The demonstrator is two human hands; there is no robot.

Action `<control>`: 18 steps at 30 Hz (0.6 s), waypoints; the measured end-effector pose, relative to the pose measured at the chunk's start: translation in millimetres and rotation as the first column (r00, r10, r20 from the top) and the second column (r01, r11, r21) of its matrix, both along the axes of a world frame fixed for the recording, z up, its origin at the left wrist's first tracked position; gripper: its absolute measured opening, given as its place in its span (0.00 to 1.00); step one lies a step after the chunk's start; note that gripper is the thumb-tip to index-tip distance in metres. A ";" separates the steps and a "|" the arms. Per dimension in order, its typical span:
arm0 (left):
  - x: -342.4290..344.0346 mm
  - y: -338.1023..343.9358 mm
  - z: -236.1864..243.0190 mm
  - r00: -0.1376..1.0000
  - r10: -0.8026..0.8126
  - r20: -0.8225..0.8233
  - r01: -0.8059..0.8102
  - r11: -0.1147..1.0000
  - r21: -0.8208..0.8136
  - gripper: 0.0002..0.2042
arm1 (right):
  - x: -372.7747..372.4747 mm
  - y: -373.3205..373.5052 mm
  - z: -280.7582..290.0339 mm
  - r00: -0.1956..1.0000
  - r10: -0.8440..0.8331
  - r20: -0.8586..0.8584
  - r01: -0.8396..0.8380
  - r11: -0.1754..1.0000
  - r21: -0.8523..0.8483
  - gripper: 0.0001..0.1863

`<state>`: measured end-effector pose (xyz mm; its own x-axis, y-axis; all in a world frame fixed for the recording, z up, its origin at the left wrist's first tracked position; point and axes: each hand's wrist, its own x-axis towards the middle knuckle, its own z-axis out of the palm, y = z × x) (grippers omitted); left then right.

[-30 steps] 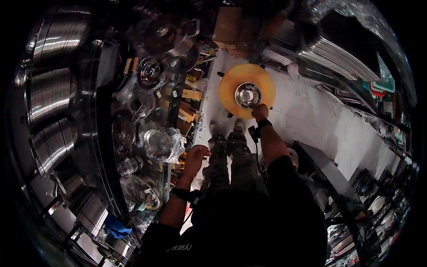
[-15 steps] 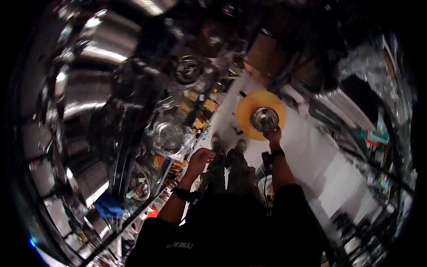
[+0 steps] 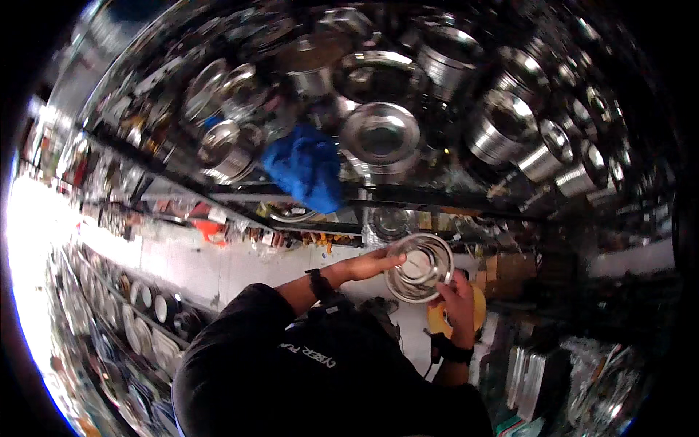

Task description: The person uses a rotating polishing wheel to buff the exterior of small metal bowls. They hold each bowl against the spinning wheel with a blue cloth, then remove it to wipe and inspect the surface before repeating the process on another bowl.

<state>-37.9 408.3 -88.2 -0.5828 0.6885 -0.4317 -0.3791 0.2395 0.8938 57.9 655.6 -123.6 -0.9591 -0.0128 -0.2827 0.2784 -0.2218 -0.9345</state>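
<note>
A shiny stainless steel bowl point(image 3: 420, 251) is held up in front of me with its open side toward me. A flat pale disc shape shows at its inner bottom. My left hand point(image 3: 366, 266) grips the left rim, thumb lying over the edge and the other fingers hidden behind the wall. At the lower right rim, my right hand point(image 3: 456, 297) is closed on the same bowl, part of its grip hidden. Beneath my right hand shows a round yellow stool top point(image 3: 478, 309), partly covered by the hand and wrist.
Ahead runs a shelf crowded with steel pots point(image 3: 502, 127) and a wide shallow steel basin point(image 3: 381, 137). A blue cloth point(image 3: 304, 166) hangs over the shelf edge. Stacked dishes point(image 3: 138, 328) fill racks at lower left. Cardboard boxes point(image 3: 513, 271) stand right, above pale floor point(image 3: 240, 271).
My view has swung left toward the shelf of pots. The bowl, earlier in my right hand over the yellow stool, is now raised, and my left hand has come onto its rim.
</note>
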 end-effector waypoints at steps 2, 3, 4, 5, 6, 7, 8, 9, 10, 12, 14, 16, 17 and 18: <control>5.3 -32.6 -12.7 0.960 0.199 0.200 -0.259 0.901 0.348 0.32 | -25.8 -45.2 28.2 0.995 0.095 -0.024 -0.093 0.994 0.058 0.17; 7.9 -51.7 -12.5 0.927 0.273 0.258 -0.361 0.834 0.417 0.31 | -37.2 -64.0 35.9 0.981 0.187 -0.050 -0.185 0.982 0.035 0.18; 10.1 -70.6 -12.4 0.887 0.333 0.320 -0.454 0.752 0.478 0.30 | -47.8 -82.3 43.4 0.959 0.274 -0.076 -0.274 0.962 0.013 0.19; 14.1 -94.7 -5.6 0.861 0.368 0.352 -0.503 0.720 0.478 0.29 | -57.4 -102.1 48.3 0.928 0.360 -0.098 -0.362 0.932 -0.005 0.20; 19.3 -118.4 1.0 0.839 0.372 0.398 -0.540 0.667 0.514 0.29 | -65.2 -120.6 52.5 0.917 0.380 -0.118 -0.364 0.921 0.138 0.21; 26.1 -139.9 6.2 0.816 0.426 0.390 -0.578 0.598 0.556 0.30 | -74.0 -138.6 54.2 0.905 0.401 -0.140 -0.353 0.893 0.278 0.22; 32.2 -158.8 9.3 0.794 0.472 0.384 -0.603 0.529 0.597 0.30 | -82.9 -156.5 56.9 0.895 0.416 -0.162 -0.322 0.852 0.412 0.23; 38.8 -176.8 13.9 0.737 0.549 0.395 -0.663 0.472 0.581 0.30 | -93.8 -178.5 73.4 0.864 0.414 -0.287 -0.243 0.841 0.483 0.24; 44.1 -197.8 14.6 0.720 0.555 0.417 -0.676 0.424 0.603 0.30 | -104.9 -200.3 94.5 0.819 0.408 -0.403 -0.148 0.829 0.539 0.26; 56.6 -232.7 18.3 0.616 0.612 0.495 -0.759 0.295 0.580 0.29 | -131.0 -243.0 115.6 0.701 0.481 -0.526 0.034 0.715 0.698 0.30; 63.3 -259.7 16.4 0.606 0.669 0.431 -0.733 0.258 0.629 0.29 | -164.2 -274.5 116.3 0.561 0.597 -0.574 0.355 0.453 0.818 0.34; 70.7 -283.1 14.1 0.574 0.680 0.455 -0.766 0.251 0.591 0.31 | -189.5 -306.2 100.7 0.687 0.574 -0.446 0.346 0.281 0.895 0.37; 70.7 -291.7 6.1 0.561 0.682 0.469 -0.770 0.222 0.599 0.30 | -195.3 -317.7 93.7 0.788 0.528 -0.318 0.271 0.168 0.948 0.37; 71.2 -298.2 10.4 0.519 0.731 0.444 -0.786 0.204 0.583 0.30 | -197.0 -326.2 88.7 0.832 0.492 -0.257 0.234 0.110 0.966 0.36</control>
<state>33.3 110.1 -77.8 -0.9886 -0.0042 -0.1505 -0.0848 -0.8104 0.5797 -139.1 329.4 -34.9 -0.9431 -0.2288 0.2413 -0.2906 0.9199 -0.2635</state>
